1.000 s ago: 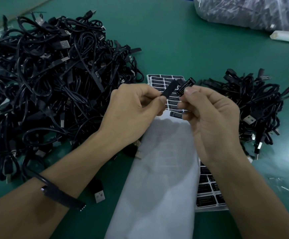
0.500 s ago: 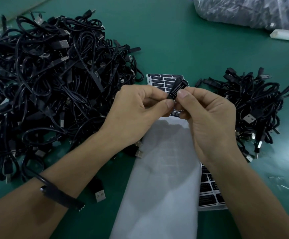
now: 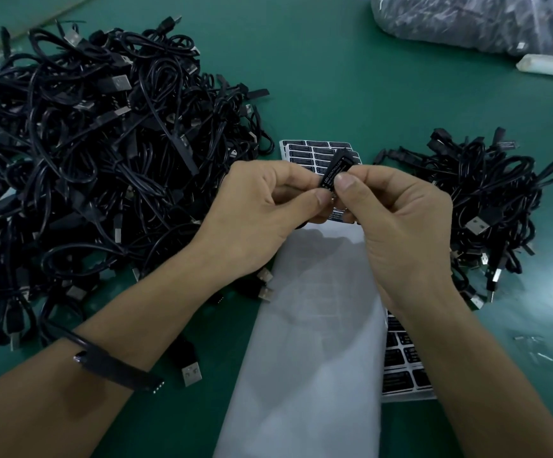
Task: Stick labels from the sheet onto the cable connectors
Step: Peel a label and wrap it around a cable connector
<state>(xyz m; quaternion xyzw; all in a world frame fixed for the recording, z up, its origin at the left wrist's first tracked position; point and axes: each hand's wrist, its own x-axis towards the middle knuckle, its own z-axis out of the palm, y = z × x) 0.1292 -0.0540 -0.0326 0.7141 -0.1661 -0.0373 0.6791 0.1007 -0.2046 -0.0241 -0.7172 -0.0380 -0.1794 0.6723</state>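
Both hands meet over the middle of the green table. My left hand pinches the lower end of a small black cable connector. My right hand presses its thumb on the black label with white print that lies on the connector's face. The label sheet, rows of black labels on white backing, lies flat just behind the hands, and more of its rows show by my right wrist. A white peeled backing strip runs down toward me over the sheet. The connector's cable loops over my left forearm.
A big tangled heap of black USB cables fills the left side. A smaller pile of cables lies to the right. A clear plastic bag of parts and a white roll sit at the far right.
My right hand brought the label against the connector held by my left hand. The two were apart a second ago; now the label lies on the connector under my right thumb.
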